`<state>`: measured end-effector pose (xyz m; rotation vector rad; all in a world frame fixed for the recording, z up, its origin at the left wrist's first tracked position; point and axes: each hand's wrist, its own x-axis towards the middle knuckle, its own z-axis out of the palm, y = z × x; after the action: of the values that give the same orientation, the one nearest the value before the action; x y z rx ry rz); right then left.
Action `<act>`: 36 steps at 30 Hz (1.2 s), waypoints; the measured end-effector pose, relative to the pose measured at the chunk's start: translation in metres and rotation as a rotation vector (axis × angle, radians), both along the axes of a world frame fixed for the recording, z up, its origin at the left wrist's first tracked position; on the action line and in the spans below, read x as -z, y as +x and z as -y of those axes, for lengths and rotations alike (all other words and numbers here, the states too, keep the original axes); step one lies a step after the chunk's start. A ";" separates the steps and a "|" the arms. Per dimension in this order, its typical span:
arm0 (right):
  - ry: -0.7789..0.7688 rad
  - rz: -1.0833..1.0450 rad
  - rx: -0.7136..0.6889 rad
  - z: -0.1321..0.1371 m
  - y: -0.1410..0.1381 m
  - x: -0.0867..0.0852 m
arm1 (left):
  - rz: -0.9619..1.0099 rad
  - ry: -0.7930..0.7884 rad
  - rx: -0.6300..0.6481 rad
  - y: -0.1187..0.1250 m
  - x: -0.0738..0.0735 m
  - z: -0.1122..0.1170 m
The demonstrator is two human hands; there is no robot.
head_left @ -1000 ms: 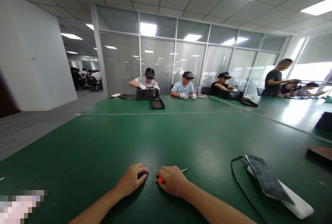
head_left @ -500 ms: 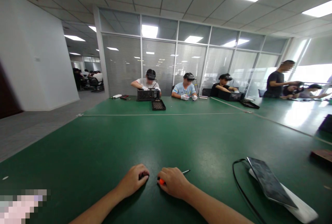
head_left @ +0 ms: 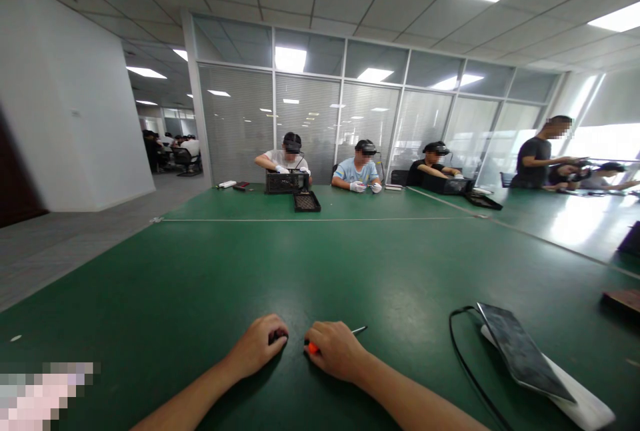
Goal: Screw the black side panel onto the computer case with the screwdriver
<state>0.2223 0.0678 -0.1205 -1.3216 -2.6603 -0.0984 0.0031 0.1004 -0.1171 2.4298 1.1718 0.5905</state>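
Note:
My right hand (head_left: 336, 350) rests on the green table (head_left: 320, 264), its fingers closed round a screwdriver. The orange-red end of the screwdriver's handle (head_left: 313, 348) shows by the thumb, and its thin metal shaft (head_left: 359, 330) sticks out past the far side of the hand. Just to the left, my left hand (head_left: 260, 344) lies on the table with the fingers curled toward the thumb. A dark patch shows between its thumb and fingers; whether that is an object or shadow, I cannot make out. The two hands are a small gap apart.
At the right lies a dark flat tablet-like device (head_left: 525, 351) on a white block (head_left: 583, 408), with a black cable (head_left: 463, 358) curving beside it. Across the table, people in headsets sit by black cases (head_left: 281, 183). A black tray-like panel (head_left: 307, 202) lies there too.
The view has shifted very slightly. Both hands and the screwdriver keep their places on the table.

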 end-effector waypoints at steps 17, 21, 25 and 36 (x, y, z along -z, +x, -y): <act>0.022 -0.012 -0.008 -0.003 0.000 0.005 | 0.011 -0.013 0.007 0.000 0.000 0.000; 0.020 -0.007 -0.011 -0.002 0.000 0.004 | 0.021 -0.006 0.007 0.000 0.001 0.000; 0.002 -0.006 -0.004 -0.001 0.000 0.003 | 0.026 -0.006 -0.005 -0.001 0.003 -0.001; 0.014 0.000 -0.009 0.000 0.000 0.000 | 0.029 0.007 -0.005 -0.001 0.006 -0.002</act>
<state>0.2218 0.0682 -0.1209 -1.3057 -2.6600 -0.1150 0.0025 0.1020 -0.1234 2.4167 1.1661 0.6302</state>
